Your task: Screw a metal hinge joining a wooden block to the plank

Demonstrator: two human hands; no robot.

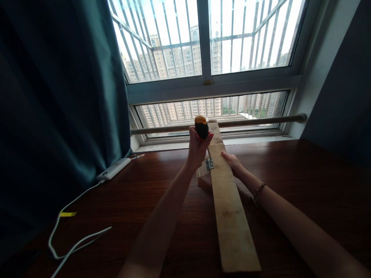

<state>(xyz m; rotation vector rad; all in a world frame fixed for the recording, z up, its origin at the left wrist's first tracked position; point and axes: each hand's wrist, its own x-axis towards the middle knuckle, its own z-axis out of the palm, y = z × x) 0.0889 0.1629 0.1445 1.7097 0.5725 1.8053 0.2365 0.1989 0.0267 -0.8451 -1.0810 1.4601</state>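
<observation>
My left hand (198, 148) is wrapped round the orange-and-black handle of a screwdriver (201, 127). That handle stands up toward me, and its tip is hard to make out. Below the fist, a small metal hinge (209, 164) sits at the left edge of a long wooden board (232, 216). A smaller wood piece (203, 170) shows beside the hinge, partly hidden by the board and my wrist. My right hand (234, 162) grips the board's right edge across from the hinge, fingertips partly hidden.
The board lies lengthwise on a dark brown wooden table (162, 181). A white power strip (116, 170) with a white cable (53, 235) is at the left by a blue curtain (87, 96). Behind the board's far end run a horizontal rail (257, 121) and a barred window.
</observation>
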